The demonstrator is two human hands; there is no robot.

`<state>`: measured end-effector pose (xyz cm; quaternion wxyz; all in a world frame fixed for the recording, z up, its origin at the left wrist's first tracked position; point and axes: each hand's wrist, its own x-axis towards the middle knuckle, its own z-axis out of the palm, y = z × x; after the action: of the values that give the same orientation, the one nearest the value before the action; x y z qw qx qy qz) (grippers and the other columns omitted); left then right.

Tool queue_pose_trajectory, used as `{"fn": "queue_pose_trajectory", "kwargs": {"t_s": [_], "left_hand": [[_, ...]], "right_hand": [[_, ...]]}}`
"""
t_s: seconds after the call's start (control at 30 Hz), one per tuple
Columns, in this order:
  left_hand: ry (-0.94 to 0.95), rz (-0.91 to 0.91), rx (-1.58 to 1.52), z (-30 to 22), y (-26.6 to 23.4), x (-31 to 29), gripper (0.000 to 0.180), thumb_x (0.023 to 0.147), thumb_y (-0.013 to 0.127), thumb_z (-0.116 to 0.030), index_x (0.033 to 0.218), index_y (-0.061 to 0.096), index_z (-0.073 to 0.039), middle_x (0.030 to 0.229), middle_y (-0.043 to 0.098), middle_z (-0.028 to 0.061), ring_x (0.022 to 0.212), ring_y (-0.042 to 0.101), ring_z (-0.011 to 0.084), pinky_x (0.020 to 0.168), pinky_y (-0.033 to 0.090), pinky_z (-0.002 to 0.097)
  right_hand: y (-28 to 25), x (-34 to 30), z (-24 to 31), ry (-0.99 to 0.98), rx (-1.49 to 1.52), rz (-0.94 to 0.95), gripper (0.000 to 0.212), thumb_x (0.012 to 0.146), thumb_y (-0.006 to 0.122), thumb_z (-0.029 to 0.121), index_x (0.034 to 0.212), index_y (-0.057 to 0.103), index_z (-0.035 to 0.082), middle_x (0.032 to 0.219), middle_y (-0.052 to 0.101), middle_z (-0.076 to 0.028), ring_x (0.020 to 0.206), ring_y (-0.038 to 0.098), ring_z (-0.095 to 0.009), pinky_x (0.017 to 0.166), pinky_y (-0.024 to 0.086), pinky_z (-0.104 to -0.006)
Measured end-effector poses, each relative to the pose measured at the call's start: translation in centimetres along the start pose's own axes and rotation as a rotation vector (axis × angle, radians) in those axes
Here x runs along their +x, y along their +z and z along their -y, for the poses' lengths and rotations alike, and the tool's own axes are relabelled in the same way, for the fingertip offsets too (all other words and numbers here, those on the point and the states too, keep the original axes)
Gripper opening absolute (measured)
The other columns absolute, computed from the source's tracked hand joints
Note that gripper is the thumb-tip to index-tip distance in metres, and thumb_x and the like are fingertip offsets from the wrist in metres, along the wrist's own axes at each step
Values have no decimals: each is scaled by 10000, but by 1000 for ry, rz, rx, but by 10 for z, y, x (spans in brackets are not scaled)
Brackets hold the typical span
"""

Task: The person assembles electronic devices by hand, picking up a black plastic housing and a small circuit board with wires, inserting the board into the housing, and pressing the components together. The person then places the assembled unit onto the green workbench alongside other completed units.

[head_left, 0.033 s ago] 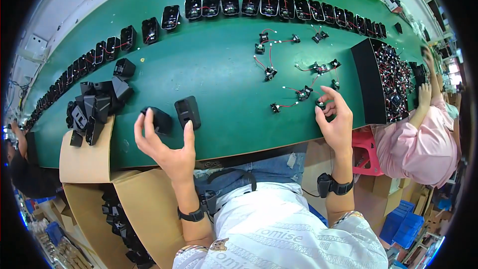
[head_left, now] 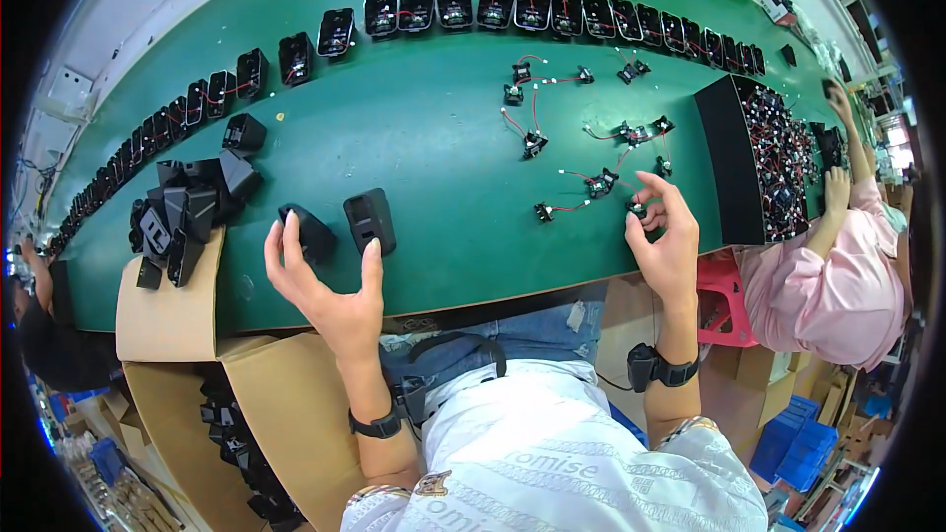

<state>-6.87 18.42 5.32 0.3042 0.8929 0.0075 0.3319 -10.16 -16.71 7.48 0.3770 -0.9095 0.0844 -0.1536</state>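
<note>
My left hand (head_left: 330, 300) is open over the table's near edge, thumb and fingers spread wide. Its fingertips reach the side of one black plastic housing (head_left: 313, 234). The thumb tip overlaps the lower end of a second black housing (head_left: 369, 217); whether it touches cannot be told. Between the thumb and fingers of my right hand (head_left: 670, 241) is a small black wired part (head_left: 636, 208), mostly hidden by the fingers. Several similar wired parts (head_left: 601, 183) with red leads and white plugs lie just beyond that hand.
Black housings (head_left: 453, 6) form a long curved row along the far side of the green table (head_left: 434, 138). A heap of housings (head_left: 187, 202) lies left, above an open carton (head_left: 286, 424). A black box (head_left: 729, 163) full of wired parts stands right, near a co-worker in pink (head_left: 823, 281).
My hands and the parts near them look the same. At the far right, a co-worker's raised hand has shifted slightly.
</note>
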Motion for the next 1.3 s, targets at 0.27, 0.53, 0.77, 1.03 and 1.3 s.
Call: {"fn": "queue_pose_trajectory", "kwargs": {"t_s": [0.27,0.53,0.77,1.03,1.3], "left_hand": [[-50,54,-143,21,-2,7,567,882,703,-9,1424,547,-73,1448,527,185,1314,525,331,1058,434,425],[-242,7,-280,33,2,6,468,897,694,18,1353,602,-31,1245,642,119,1102,626,246,900,483,331],[94,59,-182,-13,-26,2,508,749,745,73,1239,693,-52,1099,684,125,1029,643,294,936,516,405],[419,451,-293,-41,11,-27,418,688,690,73,1045,783,-123,1094,686,54,1175,599,301,981,467,441],[291,471,-446,-31,12,-28,558,631,659,10,1167,700,-140,1482,487,181,1399,407,458,1119,358,548]], "right_hand": [[1,-7,-28,21,355,-21,157,907,651,-80,1059,665,-42,1120,609,-62,980,613,-106,814,525,-230],[10,-13,-25,112,749,-96,144,941,681,-15,1080,647,-14,1188,655,-126,999,659,-148,856,539,-270],[38,-23,19,-35,881,132,103,938,645,-45,1035,677,-47,1144,658,-154,1078,693,-273,916,551,-322],[62,-22,44,-352,376,182,207,806,649,-184,958,688,-49,1076,693,-160,1086,710,-301,897,573,-358],[63,-19,47,-328,135,65,221,769,744,-100,965,696,-10,951,691,-101,837,650,-182,762,511,-286]]}}
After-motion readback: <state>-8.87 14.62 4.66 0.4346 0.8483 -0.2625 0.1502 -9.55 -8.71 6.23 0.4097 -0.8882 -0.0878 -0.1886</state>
